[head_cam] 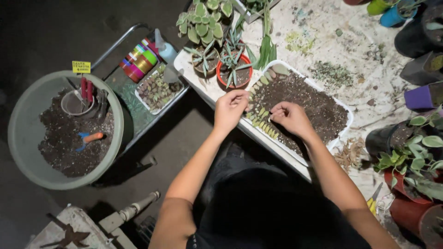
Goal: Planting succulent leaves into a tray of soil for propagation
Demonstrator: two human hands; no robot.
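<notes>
Both hands work over the white tray (342, 107) of soil on the tabletop (323, 41). The left hand (229, 110), fingers curled in a pinching grip, and the right hand (290, 117), likewise pinched, touch leaf cuttings (260, 121) along the tray's 8 o'clock edge. A red pot (234, 74) stands at 11 o'clock.

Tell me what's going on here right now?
A person leans over a white tray of dark soil on a table. Both hands work at a row of succulent leaves laid along the tray's near edge: the left hand and right hand each pinch at leaves. Potted succulents stand just behind.
</notes>
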